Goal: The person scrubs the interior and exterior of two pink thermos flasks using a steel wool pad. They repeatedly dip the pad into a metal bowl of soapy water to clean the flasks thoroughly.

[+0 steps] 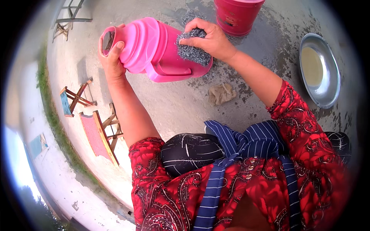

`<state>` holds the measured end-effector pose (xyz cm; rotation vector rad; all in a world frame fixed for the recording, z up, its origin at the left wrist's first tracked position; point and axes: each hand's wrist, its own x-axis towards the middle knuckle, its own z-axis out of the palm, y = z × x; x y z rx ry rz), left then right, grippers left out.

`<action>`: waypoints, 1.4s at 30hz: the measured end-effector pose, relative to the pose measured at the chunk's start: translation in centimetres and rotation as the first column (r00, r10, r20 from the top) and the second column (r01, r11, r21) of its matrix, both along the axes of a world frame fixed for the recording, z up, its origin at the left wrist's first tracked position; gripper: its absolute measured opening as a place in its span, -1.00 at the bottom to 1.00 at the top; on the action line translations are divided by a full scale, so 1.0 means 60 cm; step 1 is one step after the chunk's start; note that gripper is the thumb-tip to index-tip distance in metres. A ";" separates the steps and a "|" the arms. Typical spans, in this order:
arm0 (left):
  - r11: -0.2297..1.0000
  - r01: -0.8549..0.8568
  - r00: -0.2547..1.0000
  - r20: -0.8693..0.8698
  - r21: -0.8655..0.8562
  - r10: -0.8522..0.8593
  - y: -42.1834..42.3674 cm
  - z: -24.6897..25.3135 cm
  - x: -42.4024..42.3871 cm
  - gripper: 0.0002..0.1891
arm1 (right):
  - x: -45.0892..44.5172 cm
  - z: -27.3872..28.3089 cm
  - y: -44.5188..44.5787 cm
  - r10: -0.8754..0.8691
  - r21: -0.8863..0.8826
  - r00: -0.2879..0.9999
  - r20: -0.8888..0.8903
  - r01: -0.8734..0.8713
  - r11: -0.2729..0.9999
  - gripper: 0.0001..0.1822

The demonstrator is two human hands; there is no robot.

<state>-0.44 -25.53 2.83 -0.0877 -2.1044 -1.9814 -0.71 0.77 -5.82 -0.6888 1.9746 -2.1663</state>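
Observation:
A pink plastic thermos flask lies tilted on its side in front of me, its open neck to the left and its handle facing me. My left hand grips the flask around the neck, thumb on the near side. In my right hand is a grey steel wool scourer, pressed against the flask's body near its base. Part of the scourer sticks out beyond my fingers at the top. Below the flask, a crumpled beige cloth rests on the concrete.
A red plastic bucket stands beyond my right hand on wet concrete. To the right sits a metal basin holding cloudy liquid. Folding stools with wooden legs stand at left, near a strip of grass. Another frame is at upper left.

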 end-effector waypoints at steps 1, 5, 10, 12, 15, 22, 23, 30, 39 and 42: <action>1.000 0.023 1.000 -0.010 -0.015 -0.024 0.009 0.006 0.009 -0.36 | 0.000 0.030 -0.005 0.038 -0.113 0.996 0.083 -0.028 0.993 -0.62; 0.995 0.046 0.999 -0.001 -0.091 -0.046 0.053 0.017 0.011 -0.41 | -0.010 0.100 -0.054 -0.130 0.205 0.825 -0.550 0.284 0.937 -0.39; 0.982 0.108 0.993 -0.033 -0.157 -0.115 0.064 0.023 0.036 -0.37 | -0.053 0.068 0.017 0.045 0.276 0.996 -0.076 -0.022 0.961 -0.15; 0.969 0.157 0.983 -0.066 -0.190 -0.172 0.086 0.012 0.048 -0.31 | -0.056 0.054 0.051 -0.012 0.204 0.982 0.188 -0.027 0.979 -0.19; 0.960 0.101 0.983 -0.123 -0.263 -0.137 0.110 0.005 0.080 -0.26 | -0.017 0.059 0.057 -0.022 -0.134 0.842 0.539 0.111 0.985 -0.23; 0.962 0.056 0.993 -0.088 -0.268 -0.082 0.114 0.002 0.092 -0.20 | 0.077 0.047 0.024 -0.137 -0.062 0.979 0.153 0.148 0.987 -0.04; 0.963 0.036 0.994 -0.089 -0.268 -0.062 0.114 0.003 0.095 -0.20 | 0.093 0.050 0.021 -0.186 -0.048 0.977 0.108 0.192 0.980 -0.06; 0.955 0.048 0.998 -0.035 -0.292 -0.061 0.112 0.009 0.096 -0.22 | 0.063 0.089 -0.046 -0.420 0.069 0.896 -0.145 0.433 0.899 -0.49; 0.962 -0.010 0.997 -0.076 -0.271 -0.011 0.113 -0.005 0.102 -0.19 | 0.086 0.062 -0.004 -0.250 -0.142 0.950 0.185 0.278 0.950 -0.52; 0.970 0.022 1.000 -0.015 -0.244 -0.026 0.119 -0.006 0.095 -0.17 | 0.095 0.054 -0.023 -0.364 -0.134 0.929 0.074 0.371 0.919 -0.54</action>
